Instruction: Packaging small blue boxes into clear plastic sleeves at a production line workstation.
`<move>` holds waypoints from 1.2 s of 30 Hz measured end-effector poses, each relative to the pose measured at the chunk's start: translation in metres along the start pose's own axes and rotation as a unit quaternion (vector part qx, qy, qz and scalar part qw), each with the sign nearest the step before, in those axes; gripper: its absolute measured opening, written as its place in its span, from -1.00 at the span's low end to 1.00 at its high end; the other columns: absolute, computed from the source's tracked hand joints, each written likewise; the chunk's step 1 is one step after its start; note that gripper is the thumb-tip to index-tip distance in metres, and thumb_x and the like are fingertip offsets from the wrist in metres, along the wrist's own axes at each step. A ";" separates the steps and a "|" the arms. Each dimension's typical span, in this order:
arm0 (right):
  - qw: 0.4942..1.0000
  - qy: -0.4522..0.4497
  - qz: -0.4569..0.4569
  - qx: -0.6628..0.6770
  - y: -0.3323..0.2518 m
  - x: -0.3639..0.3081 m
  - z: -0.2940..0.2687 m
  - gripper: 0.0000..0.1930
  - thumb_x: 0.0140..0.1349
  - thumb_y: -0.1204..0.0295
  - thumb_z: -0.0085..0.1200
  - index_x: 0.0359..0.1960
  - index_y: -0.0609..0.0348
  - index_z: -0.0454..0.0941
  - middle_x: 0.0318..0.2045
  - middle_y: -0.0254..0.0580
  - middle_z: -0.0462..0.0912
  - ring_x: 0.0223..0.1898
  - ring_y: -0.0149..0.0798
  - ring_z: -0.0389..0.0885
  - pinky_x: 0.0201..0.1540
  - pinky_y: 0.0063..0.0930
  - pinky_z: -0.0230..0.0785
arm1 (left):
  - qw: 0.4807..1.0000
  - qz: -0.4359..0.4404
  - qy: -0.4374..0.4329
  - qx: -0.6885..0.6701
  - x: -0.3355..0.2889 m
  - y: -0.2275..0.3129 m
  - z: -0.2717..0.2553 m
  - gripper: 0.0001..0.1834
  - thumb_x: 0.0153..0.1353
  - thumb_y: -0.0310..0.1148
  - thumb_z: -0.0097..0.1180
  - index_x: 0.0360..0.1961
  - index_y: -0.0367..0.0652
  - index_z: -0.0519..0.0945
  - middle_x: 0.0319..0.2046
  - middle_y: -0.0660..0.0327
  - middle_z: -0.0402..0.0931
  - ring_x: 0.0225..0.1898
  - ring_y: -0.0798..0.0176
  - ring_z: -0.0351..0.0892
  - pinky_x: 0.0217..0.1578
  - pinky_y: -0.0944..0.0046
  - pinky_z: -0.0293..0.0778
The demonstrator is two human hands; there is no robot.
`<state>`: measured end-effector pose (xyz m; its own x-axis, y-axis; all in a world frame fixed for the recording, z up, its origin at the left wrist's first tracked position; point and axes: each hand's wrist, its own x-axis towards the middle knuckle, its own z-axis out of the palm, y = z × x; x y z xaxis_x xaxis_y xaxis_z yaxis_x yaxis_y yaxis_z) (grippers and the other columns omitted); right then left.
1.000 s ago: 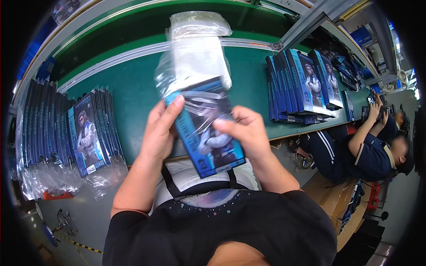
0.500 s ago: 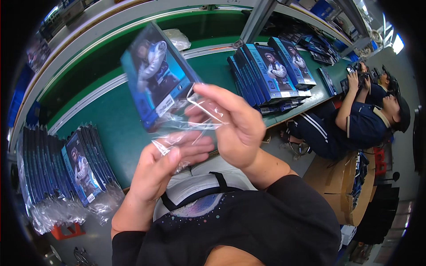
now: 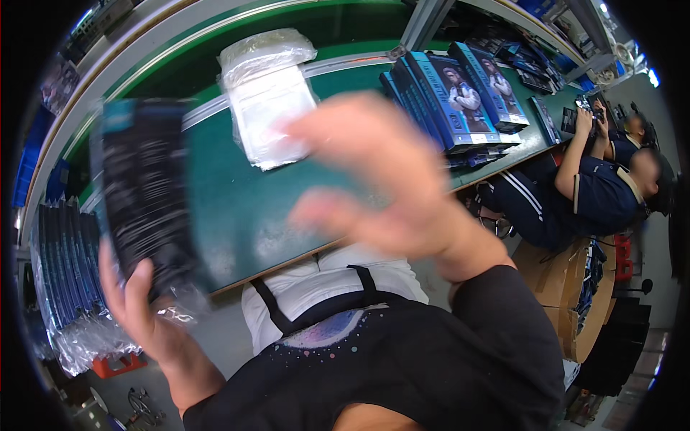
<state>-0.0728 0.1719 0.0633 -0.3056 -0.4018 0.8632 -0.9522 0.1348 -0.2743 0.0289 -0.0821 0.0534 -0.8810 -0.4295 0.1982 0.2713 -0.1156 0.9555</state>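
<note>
My left hand grips a flat box in a clear plastic bag, held up at the left side of the table. Its dark back faces me, with a blue patch at the top corner, and the loose end of the bag hangs by my wrist. My right hand, smeared by motion, hovers over the table with thumb and fingers apart and nothing visible between them. Just beyond its fingertips lies a pile of clear plastic bags. A row of bagged boxes stands upright beside my left hand.
Blue printed boxes are stacked on the green table at the right. Past them, two people work along the table. A cardboard carton stands on the floor to my right, and a metal post rises at the table's back.
The bagged box moved from between both hands to the left and turned its dark back toward me. My right hand let go of it. The bag pile is now fully uncovered.
</note>
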 end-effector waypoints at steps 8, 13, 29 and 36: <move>0.700 0.042 0.340 -0.627 0.110 -0.033 -0.164 -0.06 -0.17 -0.32 0.20 0.14 0.16 0.44 -0.06 0.13 0.56 0.13 0.06 0.42 0.13 -0.13 0.28 | 0.672 0.146 0.052 0.724 0.003 -0.034 -0.073 -0.41 0.16 -0.44 0.11 0.25 -0.15 0.32 0.27 0.01 0.21 0.38 -0.07 0.02 0.30 -0.07 -0.06; 0.735 -0.011 0.554 -0.391 0.139 -0.069 -0.203 0.07 -0.33 -0.23 0.31 0.16 0.36 0.37 0.04 0.30 0.48 0.07 0.09 0.50 0.13 -0.25 0.32 | 0.801 0.308 -0.071 0.509 0.013 -0.042 0.008 -0.56 0.13 -0.45 0.15 0.07 -0.25 0.49 0.18 0.03 0.35 0.31 -0.08 0.17 0.29 0.01 0.03; 0.608 0.055 0.535 0.584 0.028 -0.057 -0.045 -0.59 0.29 0.32 0.01 0.07 0.34 0.37 -0.21 -0.20 0.57 -0.28 -0.43 0.55 -0.28 -0.53 0.45 | 0.840 0.289 -0.222 0.403 0.069 -0.137 0.077 -0.76 0.06 -0.57 0.12 -0.20 -0.21 0.63 -0.37 0.12 0.47 -0.23 0.07 0.47 -0.23 0.20 0.44; 0.540 -0.017 0.542 0.643 0.052 -0.067 0.032 -0.44 0.17 0.51 0.11 0.18 0.50 0.22 -0.04 0.02 0.55 -0.13 -0.31 0.64 -0.07 -0.50 0.51 | 0.918 0.141 -0.273 0.252 0.088 -0.130 0.072 -0.89 0.06 -0.59 0.11 -0.39 -0.31 0.65 -0.35 0.19 0.48 -0.30 0.25 0.50 -0.27 0.38 0.40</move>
<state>-0.1015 0.1766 -0.0227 -0.6675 -0.7374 -0.1035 0.5772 -0.4245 -0.6976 -0.1115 -0.0402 -0.0377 -0.9036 0.1495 0.4015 0.4257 0.4185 0.8023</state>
